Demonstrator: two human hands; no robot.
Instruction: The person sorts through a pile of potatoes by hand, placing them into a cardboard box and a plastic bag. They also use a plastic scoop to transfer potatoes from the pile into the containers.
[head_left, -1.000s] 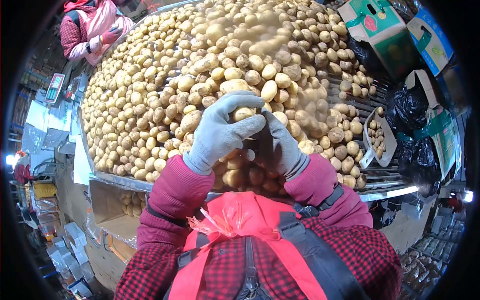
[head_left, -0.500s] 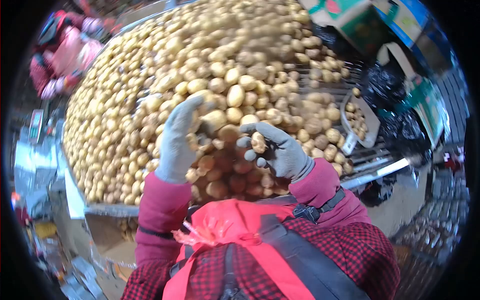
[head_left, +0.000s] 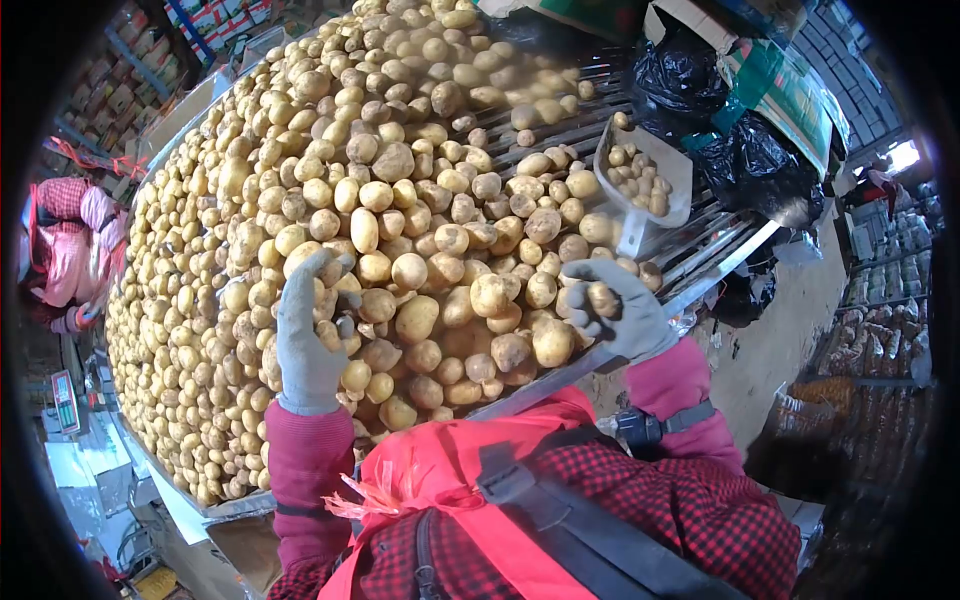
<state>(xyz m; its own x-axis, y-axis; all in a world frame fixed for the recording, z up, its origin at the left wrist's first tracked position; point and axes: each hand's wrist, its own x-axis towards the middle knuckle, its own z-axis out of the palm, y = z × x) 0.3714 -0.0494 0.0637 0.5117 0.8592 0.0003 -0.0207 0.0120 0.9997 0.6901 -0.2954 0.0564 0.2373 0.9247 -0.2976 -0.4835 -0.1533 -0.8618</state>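
My left hand [head_left: 308,345], in a grey glove, is over the near part of a large heap of potatoes [head_left: 390,162]. Its fingers curl round a small potato [head_left: 327,335] against the palm; how many it holds is partly hidden. Further right, at the heap's near edge, my gloved right hand [head_left: 630,318] is closed on another small potato [head_left: 603,299], which shows between thumb and fingers. Larger potatoes [head_left: 417,319] lie between the two hands.
A white scoop [head_left: 677,185] holding small potatoes rests on the slatted table [head_left: 722,245]. Black plastic bags [head_left: 755,165] and cardboard boxes [head_left: 790,90] stand beyond it. At far left is another person [head_left: 70,240] in pink, near a scale [head_left: 65,402].
The view has swung to the right. My hands are further apart, the right one now nearer the table's front edge, still with a small potato. The left has come down slightly.
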